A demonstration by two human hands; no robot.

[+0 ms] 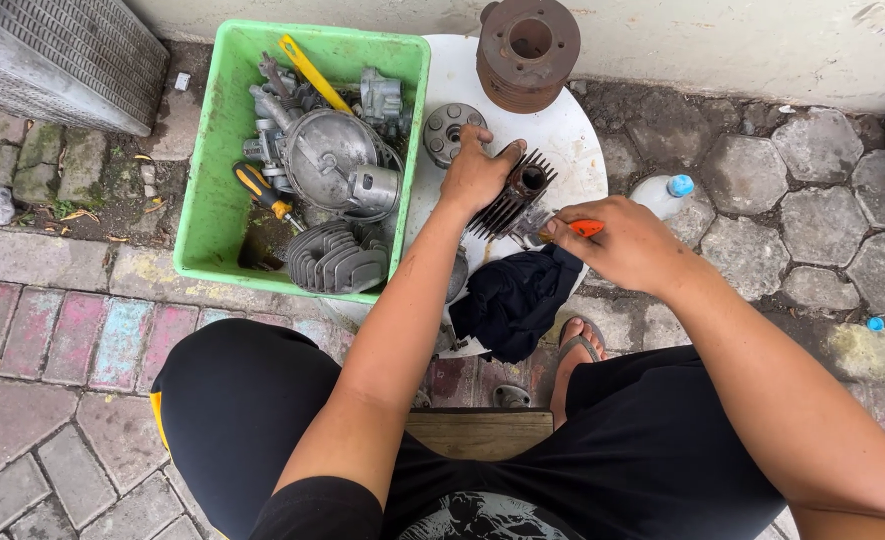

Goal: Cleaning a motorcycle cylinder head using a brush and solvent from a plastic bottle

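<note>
My left hand (475, 172) grips a dark finned engine cylinder (515, 193) that rests on a white round board (562, 135). My right hand (624, 240) holds a tool with an orange handle (586, 228); its tip sits against the near side of the cylinder, where a small metal brush-like head shows. A dark blue rag (515, 300) lies just below the cylinder on the board's near edge.
A green plastic tub (214, 160) at left holds engine parts, a finned cylinder head, a yellow tool and a screwdriver. A round metal disc (449, 130) and a rusty finned cylinder (527, 50) sit on the board. A small plastic bottle (662, 190) lies at right on paving stones.
</note>
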